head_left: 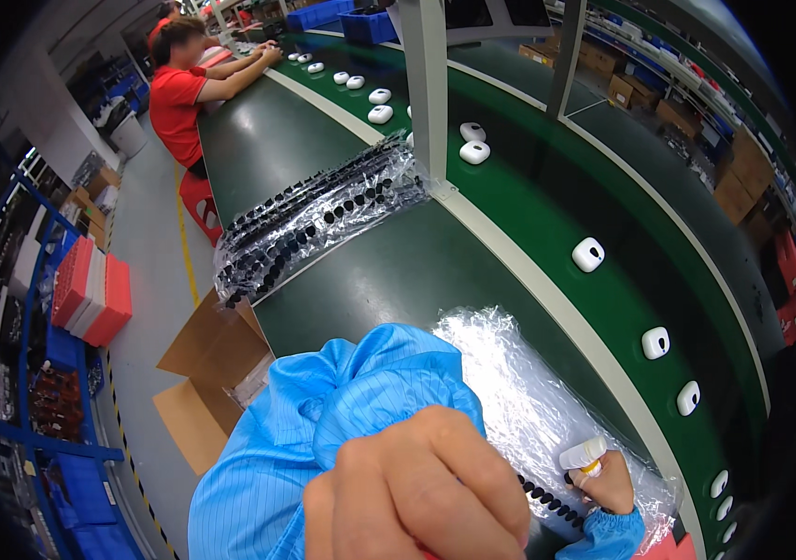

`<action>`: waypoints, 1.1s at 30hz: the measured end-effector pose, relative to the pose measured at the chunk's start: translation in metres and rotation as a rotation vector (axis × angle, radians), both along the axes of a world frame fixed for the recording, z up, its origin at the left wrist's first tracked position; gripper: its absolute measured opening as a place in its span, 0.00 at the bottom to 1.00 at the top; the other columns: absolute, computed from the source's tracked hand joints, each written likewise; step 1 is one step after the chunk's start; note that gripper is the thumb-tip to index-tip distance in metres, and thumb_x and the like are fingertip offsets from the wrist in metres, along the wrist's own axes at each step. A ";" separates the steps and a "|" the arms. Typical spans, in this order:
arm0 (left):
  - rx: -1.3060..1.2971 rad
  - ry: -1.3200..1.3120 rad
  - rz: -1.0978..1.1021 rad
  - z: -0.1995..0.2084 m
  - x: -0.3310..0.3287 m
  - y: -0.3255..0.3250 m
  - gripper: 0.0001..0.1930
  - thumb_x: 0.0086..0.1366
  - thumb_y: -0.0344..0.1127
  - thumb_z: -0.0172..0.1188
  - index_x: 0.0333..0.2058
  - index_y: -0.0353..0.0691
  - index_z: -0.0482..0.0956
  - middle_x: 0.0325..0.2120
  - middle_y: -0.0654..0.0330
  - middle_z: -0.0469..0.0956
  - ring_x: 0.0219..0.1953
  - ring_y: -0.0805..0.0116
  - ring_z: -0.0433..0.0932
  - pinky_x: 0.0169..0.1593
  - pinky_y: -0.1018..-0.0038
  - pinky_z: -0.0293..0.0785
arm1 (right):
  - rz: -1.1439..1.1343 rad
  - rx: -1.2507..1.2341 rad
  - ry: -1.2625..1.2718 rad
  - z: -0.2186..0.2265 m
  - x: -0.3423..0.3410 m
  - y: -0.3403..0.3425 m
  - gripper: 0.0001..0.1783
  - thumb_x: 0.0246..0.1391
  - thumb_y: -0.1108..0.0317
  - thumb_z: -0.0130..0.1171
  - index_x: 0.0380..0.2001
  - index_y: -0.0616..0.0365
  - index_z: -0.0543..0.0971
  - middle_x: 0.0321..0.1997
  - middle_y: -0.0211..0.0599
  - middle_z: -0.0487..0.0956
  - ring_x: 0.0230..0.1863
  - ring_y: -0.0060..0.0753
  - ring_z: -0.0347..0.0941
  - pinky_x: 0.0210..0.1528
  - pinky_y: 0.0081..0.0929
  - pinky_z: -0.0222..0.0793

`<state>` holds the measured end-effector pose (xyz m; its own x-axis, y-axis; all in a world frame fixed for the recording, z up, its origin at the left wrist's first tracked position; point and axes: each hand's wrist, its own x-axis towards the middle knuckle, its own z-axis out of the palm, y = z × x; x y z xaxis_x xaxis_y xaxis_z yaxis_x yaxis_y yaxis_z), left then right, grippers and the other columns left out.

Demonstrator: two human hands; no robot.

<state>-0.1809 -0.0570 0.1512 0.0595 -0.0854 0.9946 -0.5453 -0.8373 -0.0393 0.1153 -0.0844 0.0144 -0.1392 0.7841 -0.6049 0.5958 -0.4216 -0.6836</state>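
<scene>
Close to the camera, my left hand (421, 490) is curled into a fist, with a bunched blue sleeve (370, 383) behind it. Its fingertips are turned out of sight, so whatever they hold is hidden; a sliver of red shows at the lower edge. Farther right, my right hand (608, 485) grips a white rounded piece (583, 454) with a yellow band at its lower end. That hand is over a sheet of clear plastic packing (510, 373), beside a row of small black round parts (552, 499).
White rounded-square devices (588, 255) lie spaced along the green conveyor (528, 205) to the right. A metal post (428, 93) rises at its edge. Plastic-wrapped strips of black parts (323, 219) lie across the bench. An open cardboard box (197, 401) is at left; a co-worker (178, 103) sits beyond.
</scene>
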 end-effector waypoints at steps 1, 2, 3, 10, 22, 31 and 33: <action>-0.025 -0.019 -0.011 0.001 0.001 0.000 0.15 0.65 0.38 0.40 0.29 0.41 0.76 0.31 0.62 0.72 0.34 0.65 0.71 0.37 0.73 0.71 | -0.002 0.000 -0.002 0.000 0.001 0.000 0.12 0.36 0.74 0.59 0.29 0.66 0.77 0.19 0.34 0.76 0.16 0.20 0.69 0.14 0.17 0.64; -0.050 -0.038 -0.022 0.002 0.002 0.000 0.13 0.64 0.38 0.43 0.28 0.41 0.76 0.31 0.61 0.72 0.34 0.64 0.71 0.37 0.73 0.71 | 0.003 0.006 -0.001 -0.001 0.002 0.000 0.12 0.36 0.74 0.59 0.29 0.66 0.77 0.19 0.34 0.76 0.15 0.20 0.69 0.14 0.18 0.64; -0.050 -0.043 -0.027 -0.003 0.006 -0.003 0.13 0.64 0.38 0.43 0.28 0.41 0.76 0.31 0.61 0.72 0.34 0.64 0.71 0.37 0.73 0.71 | 0.007 0.013 -0.001 -0.001 0.002 -0.001 0.12 0.36 0.74 0.59 0.29 0.66 0.77 0.19 0.34 0.76 0.15 0.20 0.69 0.14 0.18 0.64; -0.594 0.290 0.226 -0.026 0.044 0.073 0.08 0.58 0.32 0.48 0.34 0.35 0.72 0.30 0.54 0.73 0.34 0.63 0.72 0.38 0.70 0.67 | 0.123 0.096 -0.047 0.001 -0.002 0.004 0.12 0.36 0.71 0.59 0.28 0.65 0.77 0.17 0.36 0.75 0.12 0.23 0.68 0.14 0.20 0.64; -0.873 0.849 1.811 -0.187 0.000 0.320 0.36 0.45 0.49 0.64 0.50 0.39 0.60 0.53 0.43 0.54 0.53 0.47 0.59 0.53 0.59 0.58 | 0.098 0.112 -0.075 -0.003 0.003 0.001 0.16 0.35 0.67 0.61 0.30 0.67 0.77 0.19 0.37 0.76 0.14 0.24 0.70 0.16 0.20 0.65; -1.158 0.830 1.544 -0.207 -0.047 0.367 0.24 0.44 0.46 0.65 0.39 0.41 0.72 0.35 0.52 0.76 0.37 0.53 0.75 0.45 0.64 0.70 | 0.266 0.334 -0.142 -0.013 0.003 0.001 0.17 0.35 0.67 0.62 0.33 0.63 0.77 0.26 0.43 0.77 0.25 0.33 0.74 0.30 0.26 0.68; -1.059 0.778 1.374 -0.196 -0.034 0.351 0.18 0.43 0.38 0.66 0.33 0.38 0.76 0.30 0.53 0.77 0.33 0.57 0.77 0.37 0.67 0.75 | 0.265 0.383 -0.158 -0.006 0.003 -0.005 0.17 0.35 0.67 0.62 0.33 0.63 0.77 0.26 0.44 0.78 0.26 0.35 0.74 0.31 0.25 0.68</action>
<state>-0.2146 0.2942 -0.0451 -0.0557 0.9449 0.3226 0.7836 -0.1589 0.6006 0.1185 -0.0895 0.0079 -0.2940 0.9041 -0.3102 0.7575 0.0225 -0.6524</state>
